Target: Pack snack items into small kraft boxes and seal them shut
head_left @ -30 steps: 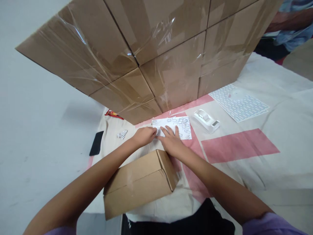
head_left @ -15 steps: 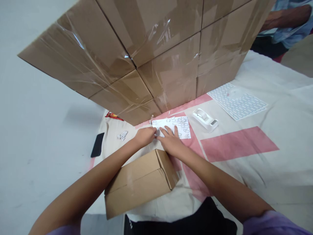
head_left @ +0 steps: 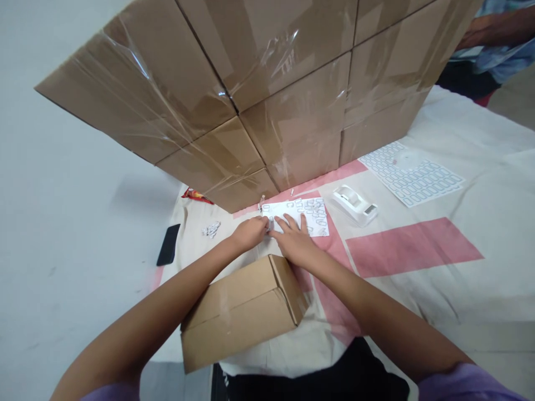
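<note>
A white sticker sheet (head_left: 307, 214) lies on the cloth in front of the stacked cartons. My left hand (head_left: 248, 232) is closed in a pinch at the sheet's near left corner, on a small bit I cannot make out. My right hand (head_left: 295, 240) lies flat on the sheet with its fingers spread, holding it down. A small taped cardboard box (head_left: 242, 309) sits just below both hands, close to my body.
A wall of wrapped cartons (head_left: 267, 89) rises behind the sheet. A white tape dispenser (head_left: 355, 205) and a second sticker sheet (head_left: 412, 174) lie to the right. A black phone (head_left: 168, 252), a peeled sticker scrap pile (head_left: 210, 229) and a red wrapper (head_left: 195, 195) lie left. Another person's arm (head_left: 493, 28) shows top right.
Both hands stay at the sheet's left corner with hardly any movement; only the camera view has shifted slightly.
</note>
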A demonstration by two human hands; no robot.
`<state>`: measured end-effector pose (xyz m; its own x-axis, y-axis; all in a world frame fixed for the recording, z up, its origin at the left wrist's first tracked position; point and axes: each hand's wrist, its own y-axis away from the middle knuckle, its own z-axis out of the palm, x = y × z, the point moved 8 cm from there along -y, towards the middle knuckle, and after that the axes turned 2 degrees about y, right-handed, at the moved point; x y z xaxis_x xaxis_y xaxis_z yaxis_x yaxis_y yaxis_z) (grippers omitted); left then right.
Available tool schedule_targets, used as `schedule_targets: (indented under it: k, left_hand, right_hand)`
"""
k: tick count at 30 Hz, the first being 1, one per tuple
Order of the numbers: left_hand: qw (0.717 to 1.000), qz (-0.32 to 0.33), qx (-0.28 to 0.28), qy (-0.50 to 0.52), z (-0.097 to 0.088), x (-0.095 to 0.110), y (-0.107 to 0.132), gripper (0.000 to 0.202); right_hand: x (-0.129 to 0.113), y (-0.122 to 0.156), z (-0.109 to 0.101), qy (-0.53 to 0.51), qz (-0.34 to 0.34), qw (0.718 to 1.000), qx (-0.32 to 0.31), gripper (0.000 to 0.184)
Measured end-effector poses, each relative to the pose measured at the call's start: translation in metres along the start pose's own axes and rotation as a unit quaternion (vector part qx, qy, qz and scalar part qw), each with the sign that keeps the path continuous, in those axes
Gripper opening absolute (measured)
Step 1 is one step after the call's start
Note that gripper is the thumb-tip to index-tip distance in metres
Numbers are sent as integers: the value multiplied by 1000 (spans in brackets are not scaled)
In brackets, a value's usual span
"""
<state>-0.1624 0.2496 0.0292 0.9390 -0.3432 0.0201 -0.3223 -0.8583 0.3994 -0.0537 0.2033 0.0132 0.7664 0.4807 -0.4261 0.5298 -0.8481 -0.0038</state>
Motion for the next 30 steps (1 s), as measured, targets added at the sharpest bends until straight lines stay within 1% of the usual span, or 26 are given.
schedule_targets:
  k: [4,8,10,15,19,25,30]
  left_hand:
    - [1000,16,-4,-5,5,-2,0,23]
    - [999,30,-8,-17,8,-4,0,25]
    - [999,29,-10,-23,8,-5,1,25]
    - [999,27,-15,-27,7,-4,5,21]
    - [999,25,-17,-23,6,-3,7,21]
    - [1000,17,-15,-10,7,-5,4,18]
    - [1000,17,-23,0,6,-5,4,17]
  right_hand:
    - [0,-1,-1,-7,-2,1000,5,47]
    - [0,-2,1,-4,-1,1000,0,59]
    - [1,-2,1,-3,0,1000,-6,64]
    - [0,-2,-3,8,-2,1000,-11,66]
    - [0,-2,-2,9,-4,1000,-23,71]
    - [-1,-4,1,14,-8,999,-35,69]
    - [0,-4,2,9,-11,1000,-24,67]
